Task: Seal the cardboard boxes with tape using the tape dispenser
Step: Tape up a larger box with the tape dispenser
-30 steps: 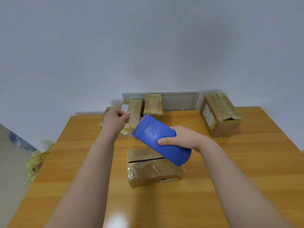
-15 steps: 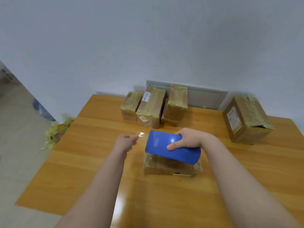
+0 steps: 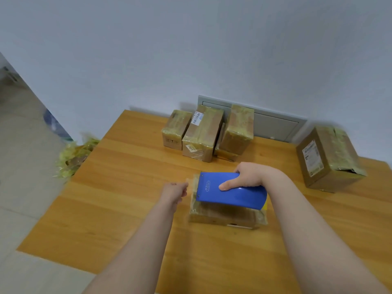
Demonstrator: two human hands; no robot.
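**Five boxes, one dispenser, both hands busy**

A heap of crumpled yellowish tape scraps [image 3: 70,153] lies on the floor beside the wooden table [image 3: 127,187]. The left hand [image 3: 175,192] pinches the clear tape end [image 3: 189,181]. The right hand [image 3: 250,177] grips the blue plastic tape dispenser [image 3: 229,193] over the low tape-wrapped cardboard box [image 3: 222,216], hiding its top. Three wrapped boxes [image 3: 201,136] cluster at the back, and one larger cardboard box [image 3: 326,158] stands far right.

Both bare forearms reach forward, side by side. The left hand [image 3: 174,190] is curled, its fingertips pinching a clear tape end [image 3: 189,181]. The right hand [image 3: 248,177] grips the tape dispenser [image 3: 231,193], thumb lying across its blue face.
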